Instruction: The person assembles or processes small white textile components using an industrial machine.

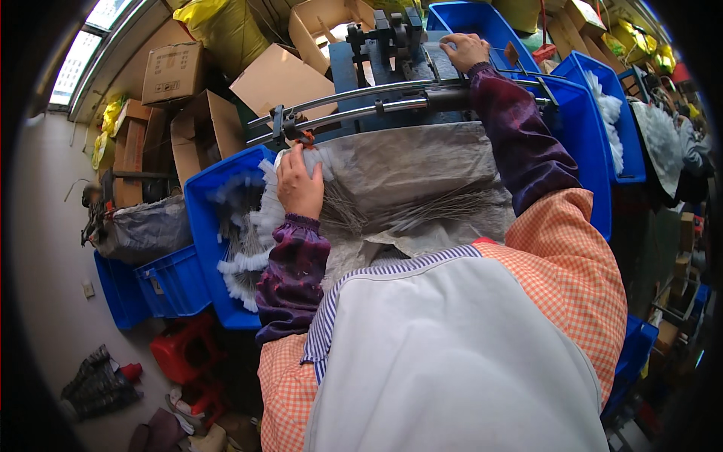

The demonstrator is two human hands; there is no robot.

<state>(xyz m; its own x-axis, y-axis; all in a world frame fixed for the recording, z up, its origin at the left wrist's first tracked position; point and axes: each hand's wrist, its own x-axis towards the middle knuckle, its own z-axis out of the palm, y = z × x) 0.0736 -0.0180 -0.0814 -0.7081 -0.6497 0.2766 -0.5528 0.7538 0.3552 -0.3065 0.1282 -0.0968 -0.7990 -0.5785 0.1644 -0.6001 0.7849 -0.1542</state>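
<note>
My left hand (300,187) is closed at the left end of the machine's twin metal rods (369,110), just below a dark clamp (283,125) with an orange piece by it. White bristles (328,160) show on both sides of its fingers, as of a wire-stemmed brush. My right hand (467,51) reaches to the far right of the blue machine bed (440,64), fingers bent and closed; what they grip is hidden. A thin wire runs out to the right beside it. Several wire stems (437,205) lie on the grey cloth (414,162) before me.
A blue crate (197,203) with white-bristled brushes (252,226) stands at my left. More blue crates (595,169) stand to the right, one holding white brushes (605,113). Cardboard boxes (172,71) and a yellow sack (226,34) crowd the back left. A red stool (184,348) is low at left.
</note>
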